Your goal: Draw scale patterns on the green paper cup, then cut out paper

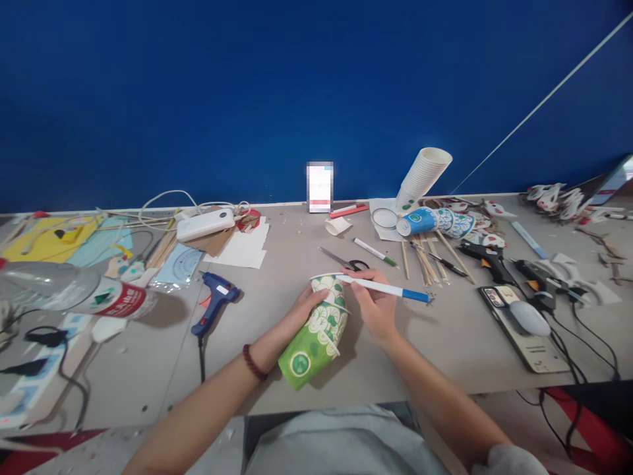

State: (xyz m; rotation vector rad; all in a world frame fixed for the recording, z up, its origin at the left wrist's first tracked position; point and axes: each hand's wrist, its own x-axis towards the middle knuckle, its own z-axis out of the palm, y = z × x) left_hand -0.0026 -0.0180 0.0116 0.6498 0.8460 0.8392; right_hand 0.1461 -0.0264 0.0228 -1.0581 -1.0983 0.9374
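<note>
Several green-and-white paper cups point(329, 323), joined end to end in a bent row, lean toward me over the table's front part. My left hand point(307, 307) is closed around their upper left side, thumb on the patterned wall. In my right hand point(374, 305) is a white marker with a blue end point(386, 287), its tip at the top cup's rim. Scissors point(353, 264) with black handles lie just behind the cups, partly covered by my right hand. A green-ended marker point(376, 253) rests beyond them.
A blue glue gun point(215, 300) and a water bottle point(74, 290) lie at left. A tall paper cup stack point(424, 177), blue cups point(435, 221), wooden sticks point(429, 260), black glue guns point(487, 260) and a phone point(524, 336) are at right. A lit phone point(320, 187) stands by the wall.
</note>
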